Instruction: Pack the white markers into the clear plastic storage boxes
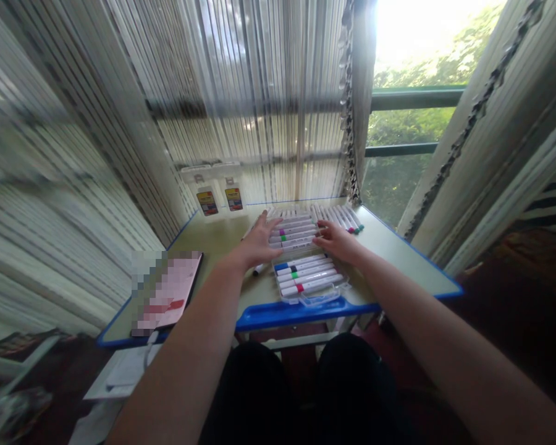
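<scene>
Between my two hands sits a row of white markers (299, 228) with purple and green bands, in what looks like a clear plastic case. My left hand (256, 242) spans its left end, thumb at the near corner and fingers at the far side. At the right end, my right hand (339, 241) has its fingers curled against the edge. Just nearer to me lies an open clear case (283, 298) holding several markers (312, 278) with blue, black, green and red bands. A dark-tipped marker (257, 270) shows partly below my left hand.
More white markers (336, 217) lie in a row at the table's back. Two clear cases with labels (234, 199) stand at the back left. A pink-screened tablet (171, 293) lies at left on the blue-edged table (412, 272). Curtains and a window rise behind.
</scene>
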`<state>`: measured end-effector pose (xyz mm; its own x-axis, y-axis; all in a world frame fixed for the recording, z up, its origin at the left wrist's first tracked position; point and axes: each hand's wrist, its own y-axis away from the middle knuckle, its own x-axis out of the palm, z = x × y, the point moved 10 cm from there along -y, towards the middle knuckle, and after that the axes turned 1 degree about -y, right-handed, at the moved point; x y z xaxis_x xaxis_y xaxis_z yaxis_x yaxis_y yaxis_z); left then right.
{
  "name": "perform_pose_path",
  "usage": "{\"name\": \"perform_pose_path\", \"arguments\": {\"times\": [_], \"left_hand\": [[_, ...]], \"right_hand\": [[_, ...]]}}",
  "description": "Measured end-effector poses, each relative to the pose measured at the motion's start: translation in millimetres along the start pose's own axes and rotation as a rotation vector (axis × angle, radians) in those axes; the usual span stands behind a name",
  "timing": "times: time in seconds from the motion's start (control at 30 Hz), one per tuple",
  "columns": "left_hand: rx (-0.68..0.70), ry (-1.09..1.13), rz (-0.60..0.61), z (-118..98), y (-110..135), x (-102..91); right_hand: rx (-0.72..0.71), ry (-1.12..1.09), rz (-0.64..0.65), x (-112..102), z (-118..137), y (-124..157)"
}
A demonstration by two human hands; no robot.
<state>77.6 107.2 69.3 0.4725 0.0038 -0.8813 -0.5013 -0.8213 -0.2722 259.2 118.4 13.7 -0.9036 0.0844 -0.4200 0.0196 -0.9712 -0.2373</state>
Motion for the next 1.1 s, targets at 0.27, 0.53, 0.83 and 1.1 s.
{"name": "perform_pose_path", "arguments": {"times": [0.27,0.53,0.83,1.1], "left_hand": [[-0.053,0.057,-0.013,3,-1,2.9],[-0.036,0.294,-0.125,13,-7,3.1],[-0.136,0.324,-0.139,25,-9,6.4],[-0.386,-0.286,0.122,44,16,-15.1]], "right_hand": [[0.009,0.004,-0.008,-1,1,-1],[-0.11,-0.048,-0.015,-2,7,-4],[-0.014,-0.335,0.147,13,1,-1],[0.028,-0.461,0.182,14,-3,-1]]}}
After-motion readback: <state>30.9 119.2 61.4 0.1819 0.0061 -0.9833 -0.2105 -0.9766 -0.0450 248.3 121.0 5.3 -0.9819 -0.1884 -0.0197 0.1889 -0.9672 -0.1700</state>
